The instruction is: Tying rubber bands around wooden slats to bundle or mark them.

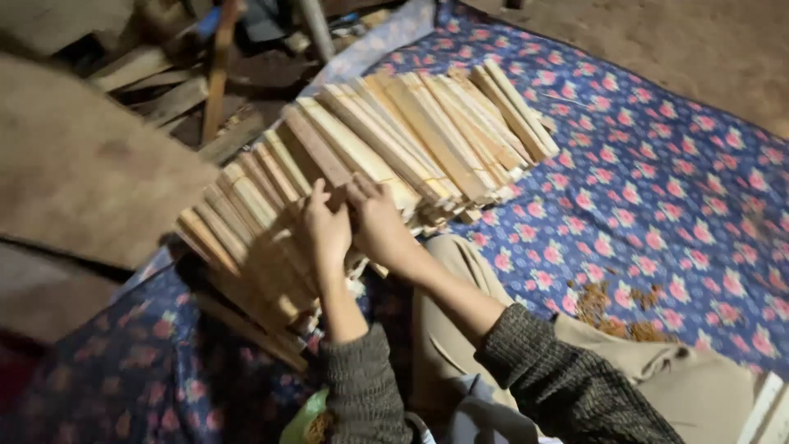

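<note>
- Hands meet at the near edge of a fanned pile of wooden slats (386, 156); the left hand (326, 232) lies with its fingers curled over the slat ends, pressing on them.
- Right hand (380, 224) sits just beside the left, touching it, with its fingertips pinched on the end of one darker slat (316, 148) in the middle of the pile.
- Whether either hand fully closes round a slat cannot be told; both are bent and in contact with the wood, not spread flat.
- Slats lie side by side in an arc, pale ones to the right, shadowed ones to the left, directly in front of and under both hands.
- Pile rests on a blue floral cloth (657, 189) spread on the ground.
- Grey knitted sleeves (567, 386) cover both forearms; a tan trouser leg (641, 370) lies on the cloth to the right.
- Brown crumbs (612, 312) sit on the cloth near that leg, well apart from the hands.
</note>
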